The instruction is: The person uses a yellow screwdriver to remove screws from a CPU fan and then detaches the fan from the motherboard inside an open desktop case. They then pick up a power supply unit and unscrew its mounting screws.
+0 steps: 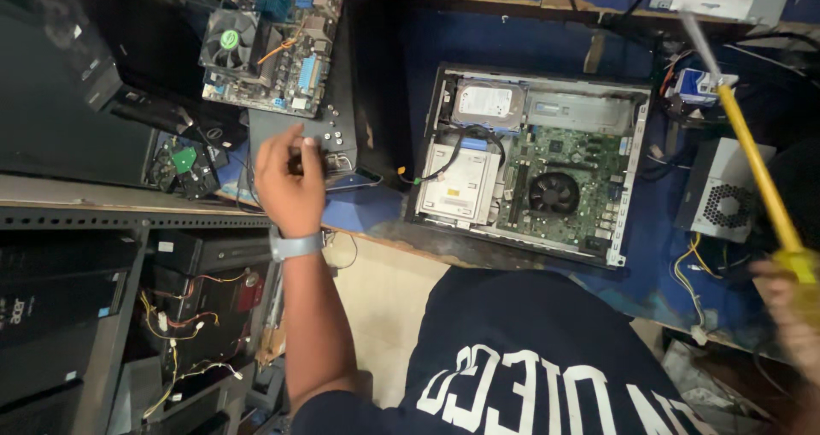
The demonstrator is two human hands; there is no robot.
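My left hand (289,180) reaches out over a dark flat panel (329,127) on the left of the blue bench, its fingers curled down onto something small that I cannot make out. My right hand (790,302) at the right edge grips the yellow handle of a long screwdriver (756,166), whose metal shaft points up and away toward the back right. Between the hands lies an open desktop computer case (628,174) with a green motherboard (581,157), a black fan (553,193) and a silver hard drive (488,103).
A loose motherboard (290,50) with a fan cooler lies at the back left. A grey power supply (726,200) with loose wires sits right of the case. Below the bench's left edge are shelves with black computer cases (60,302) and tangled cables.
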